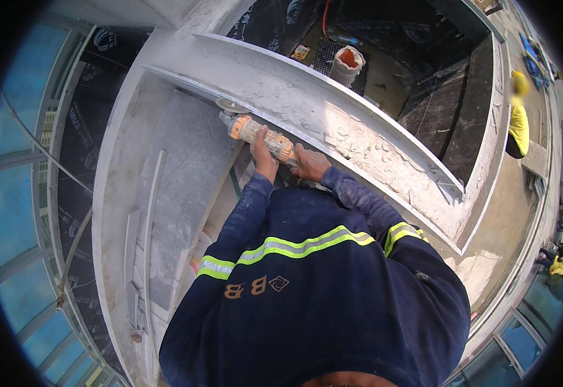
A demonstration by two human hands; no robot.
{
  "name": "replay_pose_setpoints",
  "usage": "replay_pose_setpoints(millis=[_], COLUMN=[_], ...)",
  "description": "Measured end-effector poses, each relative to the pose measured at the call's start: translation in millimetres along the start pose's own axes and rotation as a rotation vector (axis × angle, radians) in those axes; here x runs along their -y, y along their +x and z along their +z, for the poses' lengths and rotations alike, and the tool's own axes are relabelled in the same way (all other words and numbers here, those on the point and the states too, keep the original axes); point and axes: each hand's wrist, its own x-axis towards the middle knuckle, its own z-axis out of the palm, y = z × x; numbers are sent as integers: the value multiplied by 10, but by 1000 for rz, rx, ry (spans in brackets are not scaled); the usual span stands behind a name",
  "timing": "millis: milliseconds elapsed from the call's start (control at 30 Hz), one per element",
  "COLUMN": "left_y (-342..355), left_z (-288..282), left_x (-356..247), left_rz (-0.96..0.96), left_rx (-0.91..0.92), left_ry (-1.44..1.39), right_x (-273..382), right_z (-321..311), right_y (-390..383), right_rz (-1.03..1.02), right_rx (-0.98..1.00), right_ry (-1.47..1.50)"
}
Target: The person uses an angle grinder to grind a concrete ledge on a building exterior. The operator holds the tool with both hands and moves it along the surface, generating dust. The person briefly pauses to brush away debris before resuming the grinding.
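Observation:
A dusty orange and grey angle grinder [250,131] is held in both hands. My left hand [265,157] wraps round the middle of its body, and my right hand [311,162] is closed on its rear end. At the far-left tip, its round disc [230,105] lies close beside a thin metal edge strip [194,84] along the concrete ledge [352,137]. Whether the disc touches the strip I cannot tell. Dust and loose chips cover the ledge. Below the grinder is a grey flat panel [191,161].
Beyond the ledge is a dark, deep opening holding an upright pipe [346,66] and a red hose [325,19]. Long thin strips [154,213] lean at the left. A person in a yellow top [518,126] is at the far right. Blue glazed panels [14,187] line the left side.

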Motion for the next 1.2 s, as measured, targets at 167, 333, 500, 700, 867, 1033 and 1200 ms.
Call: replay_pose_setpoints(millis=[167,333,500,700,867,1033,1200], left_y=[-311,-420,-399,-201,-12,-29,-262], left_z=[118,95,80,89,29,6,15], left_x=[-6,53,67,62,42,36,80], left_rz=[-38,-3,-10,-14,-16,-20,-46], left_rx=[2,4,7,-3,-4,23,14], left_ry=[-26,37,-9,-46,-33,2,6], right_x=[-7,36,7,-29,-42,-44,41], right_z=[-52,-128,-86,-70,-24,-22,-118], right_y=[-204,-377,-360,-162,16,-38,-244], right_rz=[12,24,16,16,3,-7,30], right_rx=[-2,9,-1,5,19,20,16], right_ry=[6,34,3,11,11,32,-2])
